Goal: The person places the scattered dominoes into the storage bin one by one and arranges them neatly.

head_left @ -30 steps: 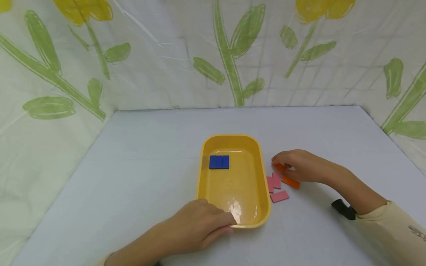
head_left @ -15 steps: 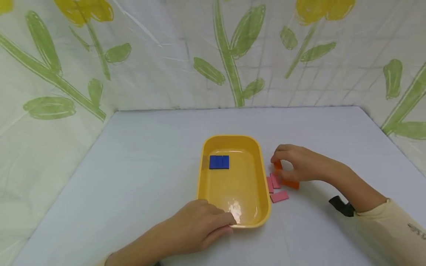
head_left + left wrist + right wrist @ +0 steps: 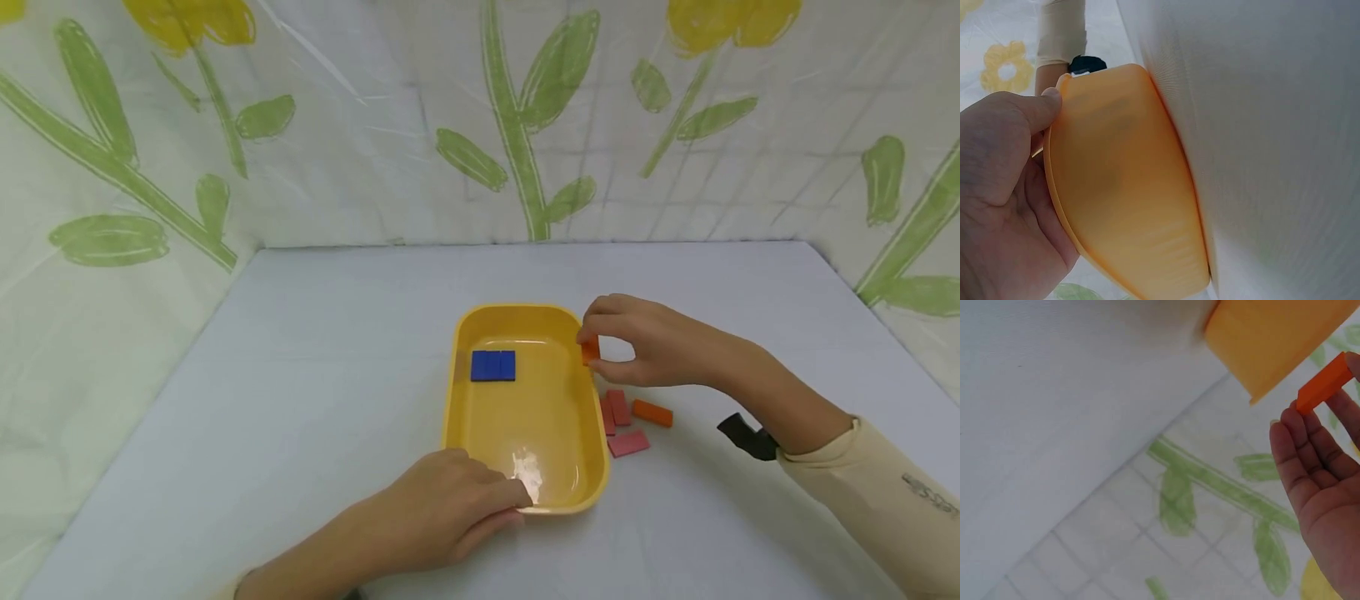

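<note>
Yellow tray (image 3: 525,318) edging vanished at seven o'clock under the left hand (image 3: 457,508), which gripped the rim there; the right-wrist view cut off part of the right hand (image 3: 637,340). Its thumb and fingertips pinched an orange block (image 3: 592,350) by the two-o'clock rim, though I could hardly judge the height. A second earlier I saw it lower, beside the pink tiles (image 3: 628,443) near four. Blue tiles (image 3: 492,366) lay inside at eleven; tabletop (image 3: 300,375) stretched towards nine.
</note>
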`<state>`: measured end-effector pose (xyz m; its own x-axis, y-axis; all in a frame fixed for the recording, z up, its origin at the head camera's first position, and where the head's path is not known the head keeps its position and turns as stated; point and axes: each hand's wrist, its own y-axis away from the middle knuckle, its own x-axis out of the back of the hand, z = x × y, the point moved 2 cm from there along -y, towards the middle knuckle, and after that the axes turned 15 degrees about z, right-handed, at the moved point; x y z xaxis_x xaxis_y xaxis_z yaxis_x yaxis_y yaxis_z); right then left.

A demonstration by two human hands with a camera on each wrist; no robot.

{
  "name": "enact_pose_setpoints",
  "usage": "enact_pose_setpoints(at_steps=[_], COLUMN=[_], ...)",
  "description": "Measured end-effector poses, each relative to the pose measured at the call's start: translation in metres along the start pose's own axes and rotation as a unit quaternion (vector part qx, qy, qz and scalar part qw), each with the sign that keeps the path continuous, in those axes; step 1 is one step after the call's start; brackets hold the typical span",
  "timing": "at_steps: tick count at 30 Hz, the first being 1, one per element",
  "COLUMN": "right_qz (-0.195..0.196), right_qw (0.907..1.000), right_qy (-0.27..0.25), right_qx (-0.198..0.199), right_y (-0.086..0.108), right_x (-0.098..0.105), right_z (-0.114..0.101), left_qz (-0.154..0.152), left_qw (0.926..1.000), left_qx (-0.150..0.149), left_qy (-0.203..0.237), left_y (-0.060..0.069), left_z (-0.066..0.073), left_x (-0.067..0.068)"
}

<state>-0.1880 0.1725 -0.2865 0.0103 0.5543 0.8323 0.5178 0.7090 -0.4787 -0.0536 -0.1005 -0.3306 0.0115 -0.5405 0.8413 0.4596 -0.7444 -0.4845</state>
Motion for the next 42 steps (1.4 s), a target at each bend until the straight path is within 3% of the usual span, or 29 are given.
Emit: enact_pose_setpoints(at_steps=[9,22,32,37,42], right_qz=[-0.068,-0.139,-0.148,-0.15,-0.151], right_qw=[0.9973,0.9897,0.9885,0.9882,0.9882], right_qy=[0.003,0.012,0.028,0.026,0.023], right_qx=[-0.027,-0.034,-0.01,-0.009,-0.012], right_y=[-0.023,-0.042,-0.049,-0.05,-0.053], right_x=[-0.016,-0.044,-0.067,-0.072,-0.074], right_z=[-0.008,-0.009,-0.004,-0.004,-0.005], left_qz=[-0.01,-0.012,-0.015,-0.001,-0.008], left_qw=[0.9999,0.9999,0.9998,1.0,1.0], left_qx=[0.007,0.006,0.01,-0.001,0.004], left_qy=[0.003,0.003,0.01,0.005,0.003], left_y=[0.001,0.002,0.002,0.002,0.003], left_z=[0.0,-0.001,-0.001,-0.001,-0.001], left_x=[-0.001,-0.002,-0.003,-0.003,-0.002])
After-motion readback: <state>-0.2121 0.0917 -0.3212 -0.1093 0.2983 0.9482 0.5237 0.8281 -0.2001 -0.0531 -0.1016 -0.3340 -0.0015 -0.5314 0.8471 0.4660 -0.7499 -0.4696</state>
